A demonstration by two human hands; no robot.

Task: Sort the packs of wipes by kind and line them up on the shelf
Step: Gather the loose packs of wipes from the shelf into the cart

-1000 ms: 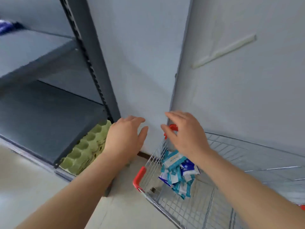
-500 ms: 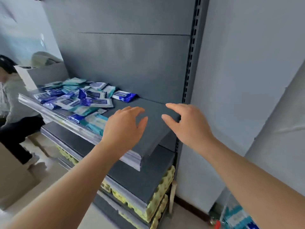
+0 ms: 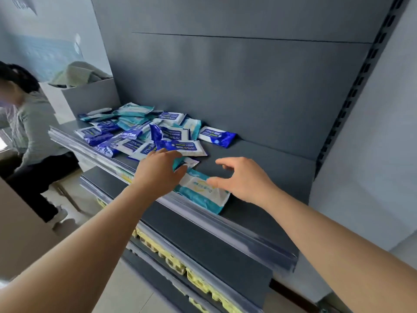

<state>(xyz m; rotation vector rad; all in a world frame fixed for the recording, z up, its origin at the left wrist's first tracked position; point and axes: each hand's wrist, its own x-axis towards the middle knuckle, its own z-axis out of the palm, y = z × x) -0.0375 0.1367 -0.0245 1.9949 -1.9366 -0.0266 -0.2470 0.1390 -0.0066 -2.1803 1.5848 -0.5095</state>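
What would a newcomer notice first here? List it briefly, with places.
First, the jumbled heap of blue and teal wipe packs on the left half of the grey shelf. Then both bare hands over its front edge: the left hand and right hand, both open, flanking a teal-and-white pack lying apart from the heap.

Wipe packs [image 3: 144,132] lay heaped on the shelf [image 3: 266,159] toward its left end, one pack [image 3: 217,136] just right of the heap near the back panel, another pack [image 3: 203,193] alone at the front lip between left hand [image 3: 158,172] and right hand [image 3: 246,179], egg trays [image 3: 180,260] on shelves below.
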